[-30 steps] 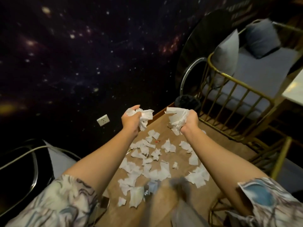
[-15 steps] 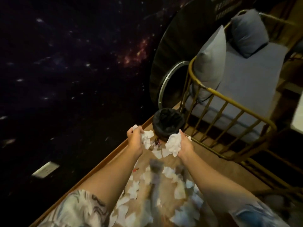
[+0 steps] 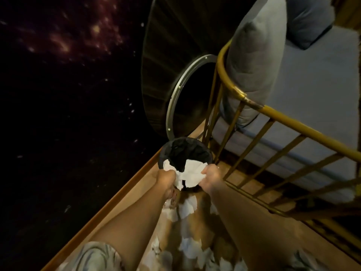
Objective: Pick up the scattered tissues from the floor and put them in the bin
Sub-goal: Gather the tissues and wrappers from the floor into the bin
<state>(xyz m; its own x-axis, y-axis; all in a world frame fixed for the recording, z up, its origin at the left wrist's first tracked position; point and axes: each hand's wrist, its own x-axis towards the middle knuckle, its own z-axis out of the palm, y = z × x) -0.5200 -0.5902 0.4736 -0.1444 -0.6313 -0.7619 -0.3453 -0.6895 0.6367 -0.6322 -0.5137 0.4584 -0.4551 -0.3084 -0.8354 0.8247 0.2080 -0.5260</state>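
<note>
Over the near rim of the bin (image 3: 166, 151), the left hand (image 3: 165, 178) and right hand (image 3: 212, 176) each clutch crumpled tissues (image 3: 190, 173).

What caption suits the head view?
Both hands, left hand and right hand, hold crumpled white tissues over the black-lined round bin.

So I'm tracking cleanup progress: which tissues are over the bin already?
The white bunch that the left hand and right hand grip at the black-lined bin; the other tissues lie on the floor.
</note>
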